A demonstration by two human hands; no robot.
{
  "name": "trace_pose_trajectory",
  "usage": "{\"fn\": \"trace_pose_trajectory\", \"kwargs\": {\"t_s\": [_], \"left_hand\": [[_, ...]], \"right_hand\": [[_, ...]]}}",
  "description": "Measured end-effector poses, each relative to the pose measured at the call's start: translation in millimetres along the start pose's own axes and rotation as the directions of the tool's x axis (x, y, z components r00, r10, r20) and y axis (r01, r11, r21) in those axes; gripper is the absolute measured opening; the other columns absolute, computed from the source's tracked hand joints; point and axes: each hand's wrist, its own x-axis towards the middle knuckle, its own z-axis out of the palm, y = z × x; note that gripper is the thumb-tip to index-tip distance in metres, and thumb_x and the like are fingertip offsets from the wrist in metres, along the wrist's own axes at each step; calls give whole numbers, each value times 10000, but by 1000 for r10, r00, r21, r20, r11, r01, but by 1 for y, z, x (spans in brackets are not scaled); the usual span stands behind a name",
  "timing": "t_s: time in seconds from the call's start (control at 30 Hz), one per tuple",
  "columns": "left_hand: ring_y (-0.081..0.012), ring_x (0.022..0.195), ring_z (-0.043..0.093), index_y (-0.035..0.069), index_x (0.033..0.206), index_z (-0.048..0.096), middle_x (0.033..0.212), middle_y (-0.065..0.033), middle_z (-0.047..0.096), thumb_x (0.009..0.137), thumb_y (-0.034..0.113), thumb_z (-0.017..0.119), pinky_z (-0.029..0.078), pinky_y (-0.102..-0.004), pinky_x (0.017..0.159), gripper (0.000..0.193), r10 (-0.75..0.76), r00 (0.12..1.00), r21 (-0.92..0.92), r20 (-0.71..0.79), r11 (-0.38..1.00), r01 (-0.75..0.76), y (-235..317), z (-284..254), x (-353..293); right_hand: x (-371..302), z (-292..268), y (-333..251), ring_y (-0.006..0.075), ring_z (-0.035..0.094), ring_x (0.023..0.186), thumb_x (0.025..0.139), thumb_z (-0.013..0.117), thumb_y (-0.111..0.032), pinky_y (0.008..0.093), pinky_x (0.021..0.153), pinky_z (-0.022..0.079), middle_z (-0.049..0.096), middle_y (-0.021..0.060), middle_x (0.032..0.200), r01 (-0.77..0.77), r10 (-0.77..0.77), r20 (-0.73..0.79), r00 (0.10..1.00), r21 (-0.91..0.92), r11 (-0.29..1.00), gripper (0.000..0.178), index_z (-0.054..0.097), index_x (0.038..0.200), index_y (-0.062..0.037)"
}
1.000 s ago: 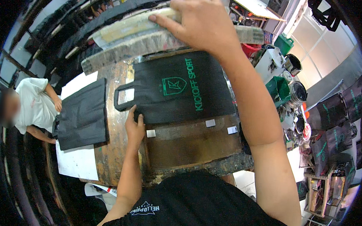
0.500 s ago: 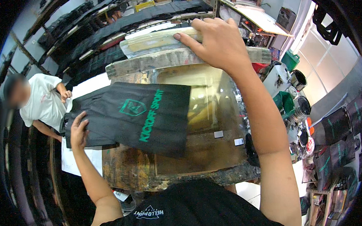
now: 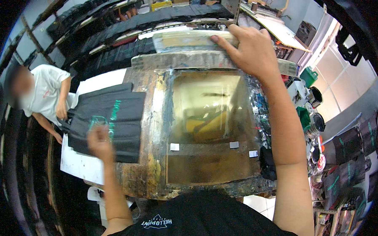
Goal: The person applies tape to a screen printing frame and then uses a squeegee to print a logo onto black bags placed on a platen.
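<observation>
My right hand (image 3: 251,53) is closed over the top of a raised wooden screen-printing frame (image 3: 183,61), whose paint-stained bar crosses the far side of the worktable. My left hand (image 3: 98,142) is smeared by motion over a black bag (image 3: 129,130) with a green print, and its fingers cannot be made out. The bag lies at the table's left, on other black fabric. Under the frame sits a flat, shiny brownish printing board (image 3: 210,165), carrying small white square tabs (image 3: 174,147) near its front.
A co-worker in a white shirt (image 3: 51,88) stands at the left with a hand at the bag's far end. White sheets (image 3: 81,166) lie beneath the bag. Paint cans and tubs (image 3: 317,122) line the right side. Racks of black fabric (image 3: 129,27) rise behind.
The printed black bag has moved left off the board, uncovering another white tab. My left hand has shifted slightly right and nearer; my right hand still holds the raised frame.
</observation>
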Motion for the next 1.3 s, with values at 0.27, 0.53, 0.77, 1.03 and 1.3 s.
{"fn": "trace_pose_trajectory", "kwargs": {"t_s": [0.27,0.53,0.77,1.03,1.3], "left_hand": [[-357,908,716,111,1088,756,1033,-140,748,960,418,705,572,-453,815,337,126,654,-297,746,942,158,139,75,-143],[-425,1023,680,-19,1050,688,1093,-218,708,917,304,765,535,-494,911,358,-178,861,307,476,951,27,8,98,-44],[-399,989,726,19,1042,694,1066,-193,733,939,448,720,595,-461,852,442,-438,713,656,547,753,-40,-65,122,-19],[-460,935,713,18,1030,640,966,-275,727,986,348,658,572,-557,811,333,-269,713,481,648,870,-108,-83,108,3],[-424,1233,624,24,1184,663,1277,-228,678,1043,320,553,487,-523,1039,346,-91,692,235,717,965,-116,-65,83,74]], "right_hand": [[9,-3,-1,399,688,954,983,533,-658,535,855,465,730,193,959,-12,11,82,997,17,1000,637,689,1000,-41],[10,-1,4,408,675,942,976,529,-648,505,852,449,715,219,936,-26,26,61,998,10,1000,636,700,981,-35],[12,0,1,403,675,909,975,540,-650,521,840,466,709,201,893,-1,-2,34,999,79,997,627,690,958,-42],[5,0,2,392,672,933,971,547,-659,528,886,477,722,180,897,-21,22,-46,999,33,999,625,695,899,-56],[6,-3,1,357,688,945,983,529,-644,516,861,460,730,157,879,26,-25,-28,999,39,999,621,702,909,-52]]}}
